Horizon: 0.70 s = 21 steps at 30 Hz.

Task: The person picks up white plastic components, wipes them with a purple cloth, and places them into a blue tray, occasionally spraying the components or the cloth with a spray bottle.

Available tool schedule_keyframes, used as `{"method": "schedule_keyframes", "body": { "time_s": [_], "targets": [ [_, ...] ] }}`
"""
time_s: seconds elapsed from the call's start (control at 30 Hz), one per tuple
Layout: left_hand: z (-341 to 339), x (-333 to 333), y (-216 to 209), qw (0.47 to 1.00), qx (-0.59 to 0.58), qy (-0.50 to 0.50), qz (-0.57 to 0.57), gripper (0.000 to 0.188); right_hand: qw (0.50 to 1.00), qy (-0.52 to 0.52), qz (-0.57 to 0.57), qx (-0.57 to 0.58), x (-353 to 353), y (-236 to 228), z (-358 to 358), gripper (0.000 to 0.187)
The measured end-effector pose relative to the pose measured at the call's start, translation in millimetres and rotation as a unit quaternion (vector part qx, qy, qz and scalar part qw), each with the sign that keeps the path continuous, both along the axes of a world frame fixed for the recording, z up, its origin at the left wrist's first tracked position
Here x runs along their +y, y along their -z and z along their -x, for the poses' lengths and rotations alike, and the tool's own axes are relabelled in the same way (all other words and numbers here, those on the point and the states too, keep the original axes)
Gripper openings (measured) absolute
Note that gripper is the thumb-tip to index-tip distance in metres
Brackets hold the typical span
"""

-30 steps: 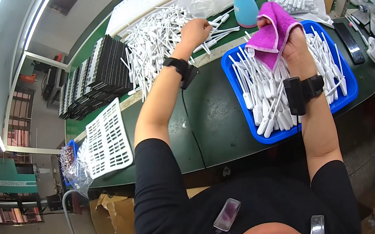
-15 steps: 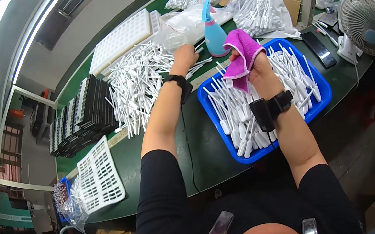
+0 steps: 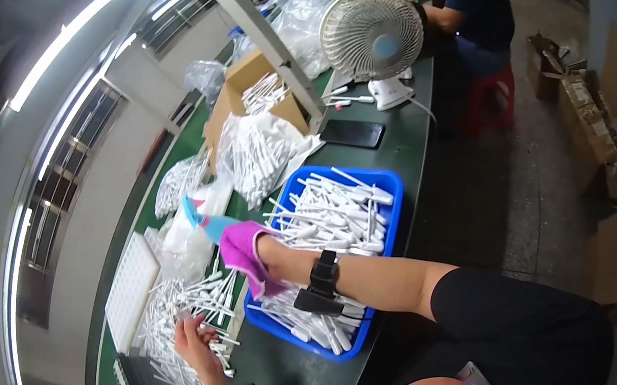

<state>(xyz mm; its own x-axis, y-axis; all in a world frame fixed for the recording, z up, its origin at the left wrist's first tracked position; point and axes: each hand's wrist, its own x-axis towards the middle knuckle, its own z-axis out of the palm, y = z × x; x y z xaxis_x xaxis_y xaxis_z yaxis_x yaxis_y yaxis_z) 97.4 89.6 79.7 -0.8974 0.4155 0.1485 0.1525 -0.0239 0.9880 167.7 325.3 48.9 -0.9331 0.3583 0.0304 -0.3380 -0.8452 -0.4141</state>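
Note:
My right hand (image 3: 271, 257) is closed on a purple cloth (image 3: 238, 248), above the left side of a blue plastic tray (image 3: 392, 227). The tray is full of white plastic sticks (image 3: 333, 217) with a wider end. A light-blue spray bottle (image 3: 212, 224) stands just behind the cloth, partly hidden; whether they touch I cannot tell. Over a loose heap of similar white sticks (image 3: 163, 327), left of the tray, is my left hand (image 3: 197, 347). Its fingers are loosely bent and apart, with no stick plainly in them.
A white holed block (image 3: 131, 289) lies along the left edge, near black stacked trays (image 3: 138, 380). Farther back are bagged sticks (image 3: 254, 152), a cardboard box (image 3: 239, 83), a phone (image 3: 353, 132) and a fan (image 3: 371, 36). Another person (image 3: 477, 17) sits at the far end.
The view has swung to the right. My right hand has brought the purple cloth over to the spray bottle. My left hand has come back nearer over the heap of sticks.

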Motion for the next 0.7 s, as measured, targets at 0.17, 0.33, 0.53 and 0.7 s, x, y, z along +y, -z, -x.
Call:
{"method": "schedule_keyframes", "body": {
  "time_s": [0.17, 0.33, 0.53, 0.7],
  "targets": [
    [-48.2, 5.4, 0.3, 0.977, -0.134, -0.084, -0.14, 0.037, 0.994, -0.085, 0.068, 0.032, 8.5, -1.0, -6.2, 0.025],
    [-49.4, -2.5, 32.2, 0.971, -0.12, -0.131, -0.158, 0.037, 0.98, -0.118, 0.16, 0.014, 2.0, -9.7, -12.1, 0.033],
    [-67.5, -15.4, 58.7, 0.986, -0.083, -0.08, -0.118, 0.034, 0.972, -0.149, 0.177, 0.045, -5.3, 7.5, -20.5, 0.038],
    [-48.1, -42.5, 61.1, 0.978, -0.115, -0.061, -0.161, 0.032, 0.956, -0.174, 0.219, 0.084, -45.3, 15.2, 23.0, 0.048]
  ]
}}
